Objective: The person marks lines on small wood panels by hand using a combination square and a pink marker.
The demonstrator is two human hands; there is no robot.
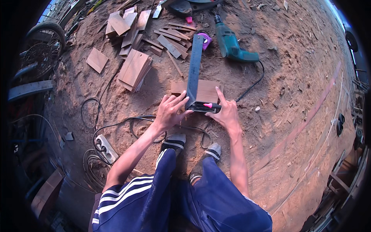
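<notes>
A try square's metal blade (194, 63) lies across a flat wooden piece (209, 90) on the ground, pointing away from me. Its dark stock runs along the piece's near edge. My left hand (171, 111) presses the corner of the square with its fingertips and thumb. At the stock's other end, my right hand (225, 111) has its index finger stretched onto the wood and its thumb against the near side. A black marker with a pink tip (211, 105) is held in that hand, pointing left over the stock. A purple tape measure (206, 41) sits beside the blade's far end.
Behind the hands lie a stack of wooden pieces (134, 69), a loose pile of boards (118, 24), thin offcuts (174, 40) and a teal corded drill (232, 43). Cables and a white power strip (106, 149) lie left of my feet. A spoked wheel (46, 40) stands far left.
</notes>
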